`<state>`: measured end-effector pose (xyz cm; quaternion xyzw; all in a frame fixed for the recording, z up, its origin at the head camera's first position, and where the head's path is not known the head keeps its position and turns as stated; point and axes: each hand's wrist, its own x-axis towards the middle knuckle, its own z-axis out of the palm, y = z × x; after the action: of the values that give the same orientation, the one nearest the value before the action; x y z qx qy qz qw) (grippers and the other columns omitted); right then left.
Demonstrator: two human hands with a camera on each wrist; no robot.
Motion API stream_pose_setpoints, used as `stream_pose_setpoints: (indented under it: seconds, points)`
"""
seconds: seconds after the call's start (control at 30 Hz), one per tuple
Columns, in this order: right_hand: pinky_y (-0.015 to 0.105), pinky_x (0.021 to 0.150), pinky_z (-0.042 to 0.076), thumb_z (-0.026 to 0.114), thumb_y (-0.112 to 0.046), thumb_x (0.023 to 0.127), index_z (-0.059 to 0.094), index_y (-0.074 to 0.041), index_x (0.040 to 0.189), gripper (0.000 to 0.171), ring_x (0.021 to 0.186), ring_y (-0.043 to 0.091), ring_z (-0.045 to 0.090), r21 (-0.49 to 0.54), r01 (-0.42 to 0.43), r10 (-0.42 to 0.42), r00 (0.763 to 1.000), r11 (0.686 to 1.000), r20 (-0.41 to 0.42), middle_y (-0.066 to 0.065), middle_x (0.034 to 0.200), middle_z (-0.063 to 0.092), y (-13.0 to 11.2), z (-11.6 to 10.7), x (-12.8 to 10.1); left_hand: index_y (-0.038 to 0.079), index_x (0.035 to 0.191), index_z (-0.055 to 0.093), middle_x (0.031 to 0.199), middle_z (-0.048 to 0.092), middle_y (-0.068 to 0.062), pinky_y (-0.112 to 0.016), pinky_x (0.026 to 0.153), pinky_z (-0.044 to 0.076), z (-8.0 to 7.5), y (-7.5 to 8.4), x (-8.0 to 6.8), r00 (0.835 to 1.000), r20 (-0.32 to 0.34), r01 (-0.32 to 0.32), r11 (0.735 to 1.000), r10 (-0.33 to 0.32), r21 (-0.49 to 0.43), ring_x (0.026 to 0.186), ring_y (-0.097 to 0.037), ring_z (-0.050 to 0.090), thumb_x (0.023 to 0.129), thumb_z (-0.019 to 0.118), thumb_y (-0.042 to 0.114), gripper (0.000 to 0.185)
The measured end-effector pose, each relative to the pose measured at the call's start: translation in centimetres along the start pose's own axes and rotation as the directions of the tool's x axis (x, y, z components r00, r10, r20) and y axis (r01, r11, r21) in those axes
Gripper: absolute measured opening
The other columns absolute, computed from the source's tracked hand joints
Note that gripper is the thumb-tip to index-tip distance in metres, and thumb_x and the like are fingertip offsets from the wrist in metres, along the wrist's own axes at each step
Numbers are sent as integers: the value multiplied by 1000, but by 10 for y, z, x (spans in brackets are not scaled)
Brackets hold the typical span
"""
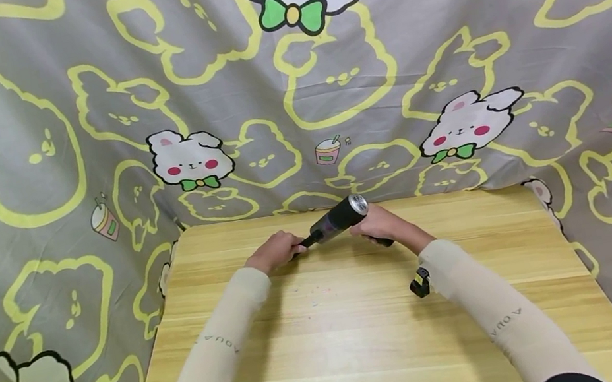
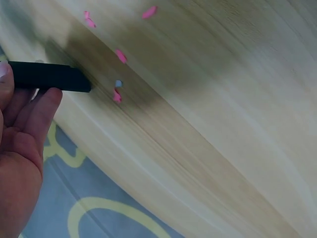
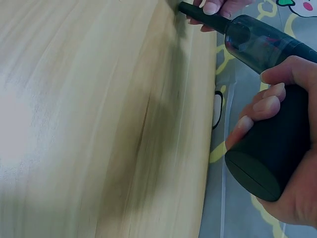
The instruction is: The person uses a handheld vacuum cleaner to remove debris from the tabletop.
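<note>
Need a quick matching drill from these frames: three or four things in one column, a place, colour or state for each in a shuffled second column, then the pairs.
Things:
1. right hand
2. left hand
3. paper scraps
4. table

Place, colour or state:
A. pink, lying loose on the wood by the nozzle tip
B. light wood grain, backed by a rabbit-print cloth
C. grips the dark handle of the handheld vacuum
D. pinches the black nozzle

Pairs: 1-C, 2-D, 3-A, 4-B

Right hand (image 3: 290, 148) around, seemingly, vacuum (image 3: 267, 114).
</note>
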<state>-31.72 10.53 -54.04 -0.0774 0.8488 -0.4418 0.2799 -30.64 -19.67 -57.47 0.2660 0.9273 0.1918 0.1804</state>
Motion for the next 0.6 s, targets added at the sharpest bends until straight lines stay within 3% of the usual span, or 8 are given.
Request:
stream_pose_setpoints:
  seconds: [0.17,0.6]
  points:
    - [29,41,40,70,-23,92,63,-7,122,35,44,16,49,-27,-7,6,1000,1000,-11,4,58,56,-4,5,4,6,132,71,84,71,-13,-27,70,45,-4,-2,-7,999,22,24,999,-24,-29,55,-9,41,108,57,23,33]
    - [29,44,40,71,-22,91,64,-6,121,35,45,16,49,0,2,-2,1000,1000,9,5,58,56,-16,15,10,5,132,71,96,77,-14,-27,69,45,-8,-11,-18,999,12,40,999,-40,-18,59,-9,46,107,58,23,34]
